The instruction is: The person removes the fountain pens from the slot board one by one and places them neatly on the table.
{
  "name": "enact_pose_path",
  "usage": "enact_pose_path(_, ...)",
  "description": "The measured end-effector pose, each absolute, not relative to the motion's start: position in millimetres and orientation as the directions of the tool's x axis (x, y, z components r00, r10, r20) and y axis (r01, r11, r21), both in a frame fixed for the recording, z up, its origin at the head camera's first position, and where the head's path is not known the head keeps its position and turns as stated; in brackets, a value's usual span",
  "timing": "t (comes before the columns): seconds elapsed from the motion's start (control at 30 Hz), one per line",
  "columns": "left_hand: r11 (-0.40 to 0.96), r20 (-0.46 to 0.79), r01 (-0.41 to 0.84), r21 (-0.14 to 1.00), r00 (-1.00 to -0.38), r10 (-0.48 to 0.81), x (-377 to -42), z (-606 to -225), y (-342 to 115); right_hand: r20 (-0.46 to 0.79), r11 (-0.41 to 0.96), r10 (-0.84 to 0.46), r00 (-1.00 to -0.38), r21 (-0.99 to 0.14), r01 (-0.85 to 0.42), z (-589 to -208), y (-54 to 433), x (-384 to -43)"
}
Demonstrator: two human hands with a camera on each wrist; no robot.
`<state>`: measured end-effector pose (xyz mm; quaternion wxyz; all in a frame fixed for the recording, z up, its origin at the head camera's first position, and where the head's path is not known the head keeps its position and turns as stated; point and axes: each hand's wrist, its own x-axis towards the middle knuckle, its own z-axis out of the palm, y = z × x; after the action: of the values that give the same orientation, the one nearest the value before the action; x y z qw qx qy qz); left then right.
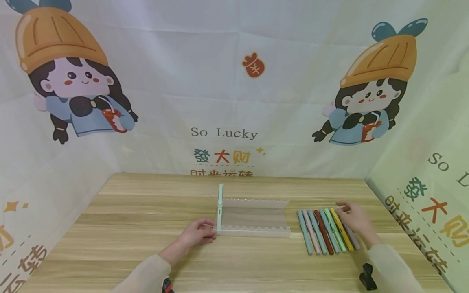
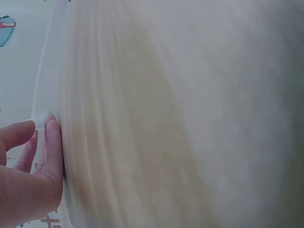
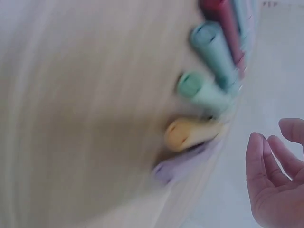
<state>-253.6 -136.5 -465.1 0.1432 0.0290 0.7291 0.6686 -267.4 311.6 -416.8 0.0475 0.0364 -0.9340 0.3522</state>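
Observation:
A clear plastic pen rack [image 1: 253,232] with scalloped edges sits mid-table. One mint-green pen [image 1: 220,211] lies across its leftmost notches. At the rack's front left corner, my left hand [image 1: 199,232] pinches the end between thumb and fingers; the left wrist view [image 2: 35,175] has these fingertips at a pale edge. Right of the rack, several capped pens lie side by side: blue, pink, a dark red pen [image 1: 324,232], green, a yellow pen [image 1: 342,230] and a purple pen [image 1: 352,237]. Over the purple pen's far end hovers my right hand [image 1: 353,217], fingers loosely bent, holding nothing.
The wooden table [image 1: 146,215] reaches back to a printed cloth backdrop [image 1: 234,101], with cloth at both sides too. Near the right forearm appears a black object [image 1: 367,276]; a black and red one [image 1: 167,285] is by the left sleeve.

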Motion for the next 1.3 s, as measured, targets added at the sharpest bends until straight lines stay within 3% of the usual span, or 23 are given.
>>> enact_pose_path(0.47,0.100,-0.167,-0.148,0.984,-0.959,0.228,-251,-462,-136,0.172,0.624,-0.096,-0.980,-0.757,-0.194,-406,251,-292)
enact_pose_path(1.3,0.096,-0.152,-0.133,0.987,-0.959,0.239,-250,-461,-136,0.212,0.510,-0.193,-0.958,-0.812,-0.283,-379,166,-312)
